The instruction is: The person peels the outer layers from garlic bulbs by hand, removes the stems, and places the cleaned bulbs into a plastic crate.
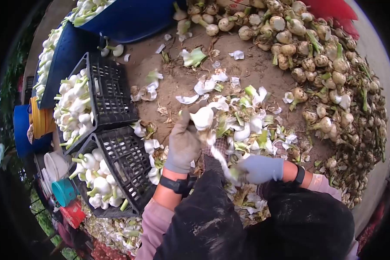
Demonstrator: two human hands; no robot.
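My left hand [182, 147], in a grey work glove, is closed around a white garlic bulb [202, 118] in front of my knees. From the bulb a long pale strip of garlic peel [221, 159] hangs down to the right. My right hand [260, 169], also gloved, is closed on the lower end of that strip; its fingertips are slightly blurred. Beneath and beyond both hands lies a heap of white and green peelings [247, 123].
Two black crates [115, 93] [125, 164] of cleaned garlic stand at the left. Blue tubs [125, 19] of garlic are behind them. Unpeeled, soil-stained garlic [325, 78] is piled along the right. A teal bucket [65, 192] and yellow bucket [41, 119] sit far left.
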